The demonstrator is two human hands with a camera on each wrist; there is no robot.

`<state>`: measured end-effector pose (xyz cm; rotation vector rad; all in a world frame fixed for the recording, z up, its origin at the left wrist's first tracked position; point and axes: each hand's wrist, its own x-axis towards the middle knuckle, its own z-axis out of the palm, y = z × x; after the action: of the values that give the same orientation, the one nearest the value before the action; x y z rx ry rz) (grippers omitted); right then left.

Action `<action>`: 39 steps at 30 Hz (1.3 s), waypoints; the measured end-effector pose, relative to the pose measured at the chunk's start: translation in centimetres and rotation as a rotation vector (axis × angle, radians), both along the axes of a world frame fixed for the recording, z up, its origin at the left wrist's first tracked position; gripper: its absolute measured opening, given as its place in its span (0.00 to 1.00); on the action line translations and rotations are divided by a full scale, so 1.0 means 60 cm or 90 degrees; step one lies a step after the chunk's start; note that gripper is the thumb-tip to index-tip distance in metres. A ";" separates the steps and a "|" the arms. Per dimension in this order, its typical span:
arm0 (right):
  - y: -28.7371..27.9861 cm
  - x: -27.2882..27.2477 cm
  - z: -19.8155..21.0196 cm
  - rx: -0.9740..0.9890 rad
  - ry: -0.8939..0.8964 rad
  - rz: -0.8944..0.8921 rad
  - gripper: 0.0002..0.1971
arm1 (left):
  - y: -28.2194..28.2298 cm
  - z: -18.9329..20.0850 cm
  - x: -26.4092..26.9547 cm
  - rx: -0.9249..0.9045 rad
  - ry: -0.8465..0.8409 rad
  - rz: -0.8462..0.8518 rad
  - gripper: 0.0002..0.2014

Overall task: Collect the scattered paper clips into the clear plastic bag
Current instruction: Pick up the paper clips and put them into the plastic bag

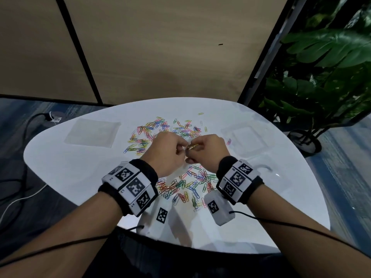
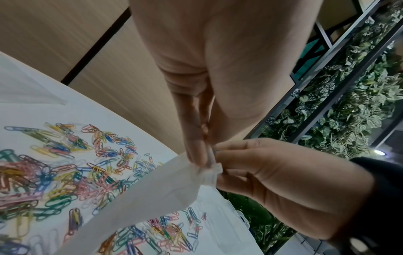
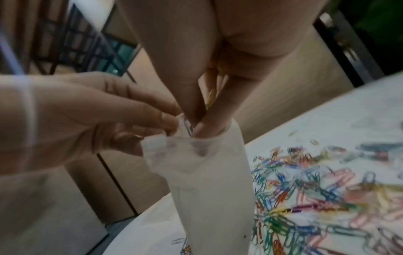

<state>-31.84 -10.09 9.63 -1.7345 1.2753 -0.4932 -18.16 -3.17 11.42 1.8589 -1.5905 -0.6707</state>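
Colored paper clips [image 1: 160, 129] lie scattered in heaps on the white table [image 1: 70, 169], with more of them [image 1: 190, 185] below my hands. Both hands meet above the middle of the table. My left hand [image 1: 178, 149] pinches the rim of the clear plastic bag [image 3: 207, 189], which hangs down from it. In the left wrist view the bag [image 2: 152, 198] droops over the clips [image 2: 65, 172]. My right hand [image 3: 196, 127] pinches a few paper clips [image 3: 210, 98], and its fingertips are pushed into the bag's mouth. The bag's inside is not clearly visible.
A second flat clear bag [image 1: 93, 132] lies at the table's far left. A clear plastic box [image 1: 247, 137] sits at the right. A potted plant [image 1: 321, 81] stands beyond the right edge. Cables [image 1: 20, 187] run over the floor on the left.
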 end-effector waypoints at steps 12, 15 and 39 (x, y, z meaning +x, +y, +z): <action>-0.030 -0.073 -0.008 -0.058 0.030 0.037 0.10 | 0.000 0.014 0.042 -0.014 -0.015 0.079 0.16; -0.038 -0.120 -0.080 0.015 0.516 0.169 0.42 | 0.000 0.019 0.061 -0.016 -0.032 0.096 0.16; -0.048 -0.068 -0.191 -0.081 0.390 0.031 0.07 | 0.028 0.019 0.115 0.050 -0.066 0.075 0.16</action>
<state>-35.91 -12.97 -1.86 -2.1083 1.6387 0.0012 -11.23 -1.48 12.57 2.0568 -1.5247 -0.6015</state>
